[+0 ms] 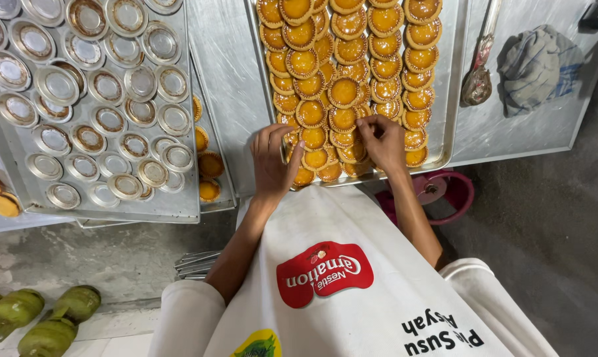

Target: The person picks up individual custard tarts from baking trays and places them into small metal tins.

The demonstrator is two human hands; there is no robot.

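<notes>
**Both hands at the near edge of the tart tray**

The right hand (383, 140) pinches a custard tart (344, 120) lying just ahead of its fingertips. The left hand (272, 162) rests half-open beside the near-row tarts (314, 157), holding nothing. Packed neighbours crowd all round on the metal tray (444, 99). Empty tart moulds (107, 99) sit well apart, leftward.
</notes>
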